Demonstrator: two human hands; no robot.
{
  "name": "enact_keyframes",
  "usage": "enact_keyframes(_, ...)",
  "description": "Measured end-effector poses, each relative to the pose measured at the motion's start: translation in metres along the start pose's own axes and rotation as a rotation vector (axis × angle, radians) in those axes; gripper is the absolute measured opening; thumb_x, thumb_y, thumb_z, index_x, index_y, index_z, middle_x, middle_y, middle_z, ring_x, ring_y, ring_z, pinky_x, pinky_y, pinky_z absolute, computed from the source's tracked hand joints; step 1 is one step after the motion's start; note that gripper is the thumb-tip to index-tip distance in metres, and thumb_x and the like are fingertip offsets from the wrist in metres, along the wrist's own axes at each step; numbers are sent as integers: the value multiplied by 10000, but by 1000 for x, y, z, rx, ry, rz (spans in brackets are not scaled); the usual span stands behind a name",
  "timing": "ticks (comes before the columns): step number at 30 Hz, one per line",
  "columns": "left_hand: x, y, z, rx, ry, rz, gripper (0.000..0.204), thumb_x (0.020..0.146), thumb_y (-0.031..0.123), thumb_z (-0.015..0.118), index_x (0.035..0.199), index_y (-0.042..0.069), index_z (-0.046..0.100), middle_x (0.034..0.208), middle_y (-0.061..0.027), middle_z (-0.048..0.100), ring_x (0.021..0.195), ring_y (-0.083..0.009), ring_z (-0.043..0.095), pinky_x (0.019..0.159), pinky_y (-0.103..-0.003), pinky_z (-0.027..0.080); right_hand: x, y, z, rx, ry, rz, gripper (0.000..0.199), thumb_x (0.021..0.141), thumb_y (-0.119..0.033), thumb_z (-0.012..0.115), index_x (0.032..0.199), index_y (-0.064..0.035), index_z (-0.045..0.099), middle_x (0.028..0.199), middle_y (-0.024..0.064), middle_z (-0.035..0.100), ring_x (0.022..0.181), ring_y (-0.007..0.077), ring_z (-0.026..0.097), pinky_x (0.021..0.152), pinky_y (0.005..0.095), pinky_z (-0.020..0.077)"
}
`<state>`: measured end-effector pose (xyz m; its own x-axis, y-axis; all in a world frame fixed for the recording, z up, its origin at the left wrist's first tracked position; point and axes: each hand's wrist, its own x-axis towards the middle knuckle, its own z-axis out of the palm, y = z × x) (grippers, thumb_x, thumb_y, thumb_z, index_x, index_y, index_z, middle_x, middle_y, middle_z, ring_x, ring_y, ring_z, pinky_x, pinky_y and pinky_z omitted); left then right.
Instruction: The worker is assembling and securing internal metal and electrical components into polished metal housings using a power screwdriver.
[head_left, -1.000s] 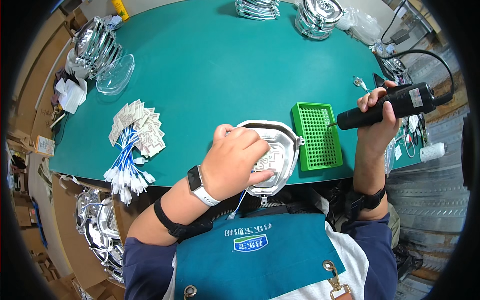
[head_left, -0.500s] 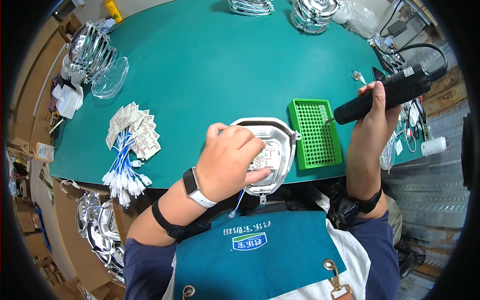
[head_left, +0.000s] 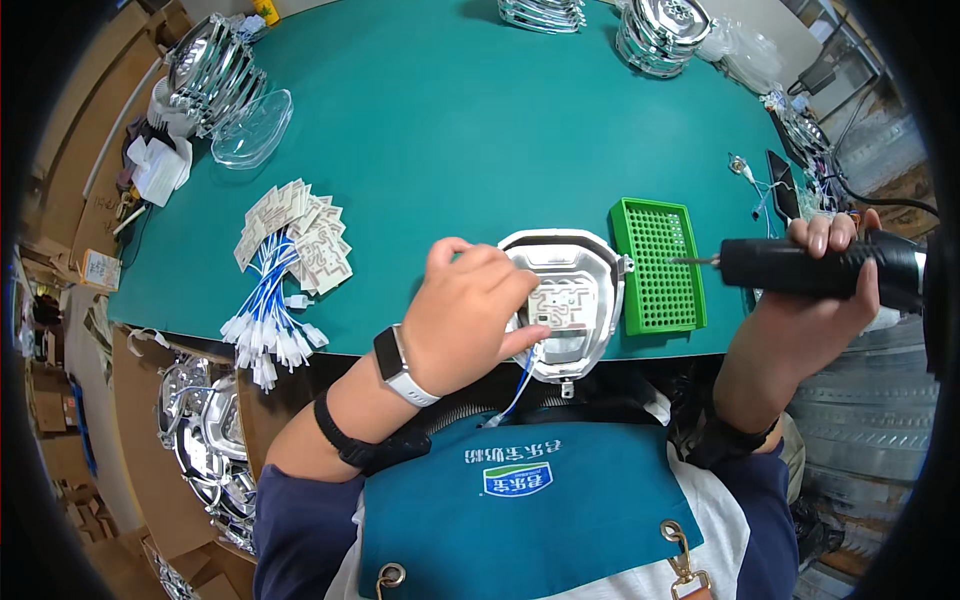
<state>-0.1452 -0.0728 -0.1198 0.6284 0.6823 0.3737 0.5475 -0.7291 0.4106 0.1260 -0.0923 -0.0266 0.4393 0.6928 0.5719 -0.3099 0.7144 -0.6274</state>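
Note:
My left hand (head_left: 465, 310) lies over the left side of a shiny metal lamp housing (head_left: 602, 325) at the table's near edge. Its thumb and fingers press on a pale circuit board (head_left: 568, 300) inside the housing. From that board a blue-and-white wire (head_left: 522, 385) hangs toward my apron. My right hand (head_left: 825, 265) is wrapped around a black electric screwdriver (head_left: 775, 268), held nearly level. The screwdriver's thin bit points left, over a green perforated tray (head_left: 630, 290) just right of the housing. I cannot make out whether a screw is on the bit.
Several circuit boards with wires (head_left: 300, 235) are fanned out on the left. Behind them are stacked chrome housings (head_left: 215, 80) and a clear cover (head_left: 252, 130). More housings (head_left: 662, 35) stand at the far edge. Small wired parts (head_left: 745, 170) and a cable (head_left: 880, 203) are at the right.
The screwdriver has gone from slanted to nearly level, and my right hand has moved right and lower. My left hand stays on the housing. The whole view has shifted slightly.

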Motion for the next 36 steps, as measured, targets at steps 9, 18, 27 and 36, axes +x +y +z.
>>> enact_keyframes(9, 2, 0, 6, 12, 109, 93, 408, 654, 300, 775, 950, 84, 597, 834, -23, 590, 889, -206, 562, 848, -387, 353, -50, 40, 54, -42, -389, 93, 653, 850, -266, 661, 1298, 16, 278, 838, 115, 499, 642, 186, 530, 615, 311, 460)
enact_keyframes(18, -2, -3, 6, 1, 78, 75, 423, 633, 293, 788, 940, 87, 582, 851, -24, 592, 886, -207, 564, 842, -382, 357, -57, 50, 62, -76, -434, 101, 624, 840, -250, 670, 1268, 24, 308, 823, 111, 507, 639, 171, 532, 612, 297, 467)
enact_keyframes(27, -3, -3, 6, 14, 105, 94, 407, 637, 296, 787, 928, 102, 578, 828, -14, 577, 861, -200, 556, 836, -391, 358, -54, 62, 72, -109, -582, 233, 539, 801, -253, 685, 1175, 1, 391, 744, 88, 497, 591, 139, 485, 535, 258, 406)
enact_keyframes(36, 4, -1, 4, 22, 121, 103, 342, 643, 297, 785, 813, 115, 551, 781, 8, 584, 842, -195, 555, 829, -400, 364, -36, 52, 80, -228, -728, 388, 626, 752, -227, 704, 1223, 36, 387, 676, 74, 545, 595, 135, 535, 575, 227, 415)
